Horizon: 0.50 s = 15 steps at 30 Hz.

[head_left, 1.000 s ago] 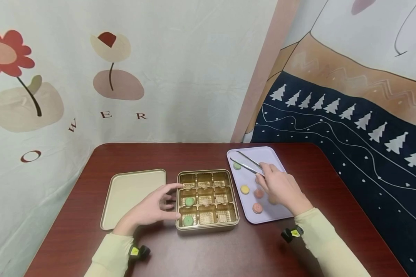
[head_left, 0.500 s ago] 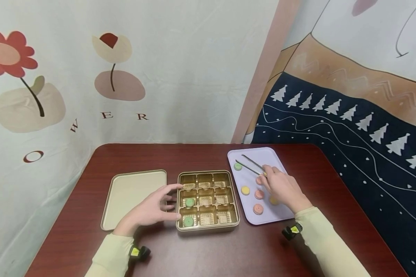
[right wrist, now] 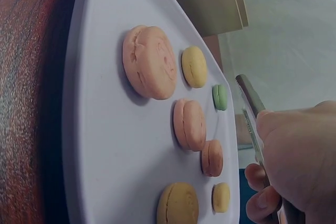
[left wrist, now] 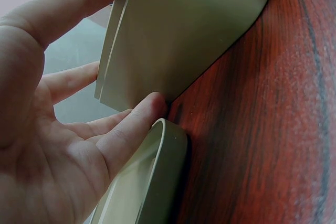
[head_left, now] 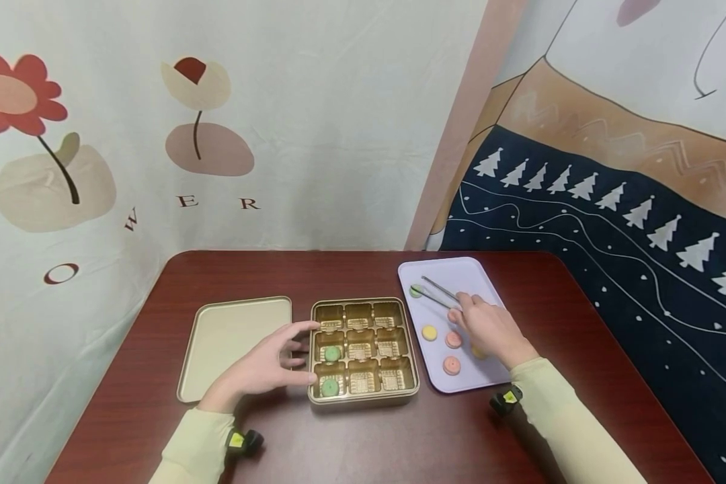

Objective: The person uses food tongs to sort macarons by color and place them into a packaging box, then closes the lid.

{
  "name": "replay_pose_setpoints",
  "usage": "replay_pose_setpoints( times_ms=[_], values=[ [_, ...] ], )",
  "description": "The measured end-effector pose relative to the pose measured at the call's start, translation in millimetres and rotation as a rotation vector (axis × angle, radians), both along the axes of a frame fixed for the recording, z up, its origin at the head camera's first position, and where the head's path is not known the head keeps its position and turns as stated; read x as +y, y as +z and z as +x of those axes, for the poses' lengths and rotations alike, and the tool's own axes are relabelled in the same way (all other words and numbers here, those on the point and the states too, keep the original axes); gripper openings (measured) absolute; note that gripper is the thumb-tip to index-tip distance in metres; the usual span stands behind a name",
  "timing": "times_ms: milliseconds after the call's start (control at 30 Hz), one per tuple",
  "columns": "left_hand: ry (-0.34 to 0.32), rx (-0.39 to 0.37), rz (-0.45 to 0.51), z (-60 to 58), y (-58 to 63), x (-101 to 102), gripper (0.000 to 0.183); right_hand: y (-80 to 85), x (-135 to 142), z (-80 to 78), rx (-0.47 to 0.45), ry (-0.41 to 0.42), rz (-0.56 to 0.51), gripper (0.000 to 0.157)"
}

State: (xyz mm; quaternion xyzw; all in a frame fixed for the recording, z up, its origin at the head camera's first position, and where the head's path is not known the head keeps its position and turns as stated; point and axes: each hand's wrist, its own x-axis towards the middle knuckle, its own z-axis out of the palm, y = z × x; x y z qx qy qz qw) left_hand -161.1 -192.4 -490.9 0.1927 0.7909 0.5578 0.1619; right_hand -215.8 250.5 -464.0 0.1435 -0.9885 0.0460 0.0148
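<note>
In the head view, my right hand holds metal tongs above a pale lilac tray. Their spread tips are near a green macaron at its far left; contact cannot be told. The right wrist view shows the tongs with serrated tips and nothing visible between them. My left hand has its fingers spread against the left wall of a gold tin, thumb near the front corner. Green macarons sit in the tin's left column, one in the middle compartment, one in the front compartment.
Several pink, yellow and brownish macarons lie on the lilac tray, among them a large pink macaron and a yellow macaron. A shallow gold lid lies left of the tin, partly under my left hand. Everything stands on a dark red wooden table.
The tongs' tips have shifted right and then nearer to me, down to the green macaron. My left hand and the tin have stayed in place.
</note>
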Motion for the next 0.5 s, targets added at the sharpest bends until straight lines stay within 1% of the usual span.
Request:
replay_pose_setpoints(
  times_ms=[200, 300, 500],
  values=[
    [0.002, 0.003, -0.007, -0.6, -1.7, 0.2, 0.092, -1.0, -2.2, -1.3, -0.015, 0.017, 0.024, 0.05],
    [0.006, 0.0, -0.017, -1.0, -1.8, 0.5, 0.094, -2.3, -3.3, -1.9, -0.024, 0.027, 0.039, 0.046],
    [0.009, -0.004, -0.021, -0.6, -0.7, 0.3, 0.094, -6.2, -4.8, -3.9, -0.019, 0.045, 0.072, 0.042]
  ],
)
